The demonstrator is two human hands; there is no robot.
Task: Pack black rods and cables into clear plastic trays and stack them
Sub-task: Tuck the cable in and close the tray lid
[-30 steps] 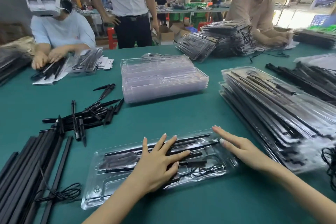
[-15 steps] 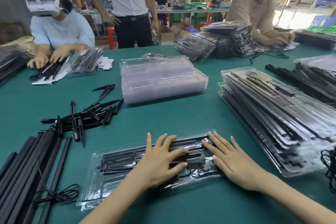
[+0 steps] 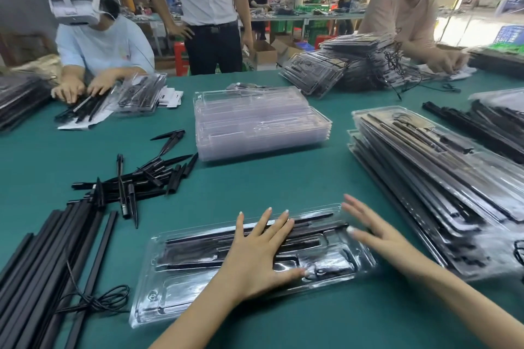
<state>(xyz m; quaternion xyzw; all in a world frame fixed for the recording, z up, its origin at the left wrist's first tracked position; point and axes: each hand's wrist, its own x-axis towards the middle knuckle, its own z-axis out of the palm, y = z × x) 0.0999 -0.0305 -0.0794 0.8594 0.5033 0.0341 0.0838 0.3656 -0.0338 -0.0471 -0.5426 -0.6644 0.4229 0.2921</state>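
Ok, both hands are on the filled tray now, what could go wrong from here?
1. The left hand presses flat on the filled tray; uneven pressure might leave rods unseated.
2. The stack of packed trays to the right already leans and fans out, so adding another could make it slide.

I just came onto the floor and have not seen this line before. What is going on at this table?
A person is packing black parts into clear plastic trays. The left hand lies flat on a filled tray on the green table; the right hand is open at its right end. Filled trays are stacked to the right, empty trays sit in the middle, and loose rods and spikes lie to the left. Others work across the table.
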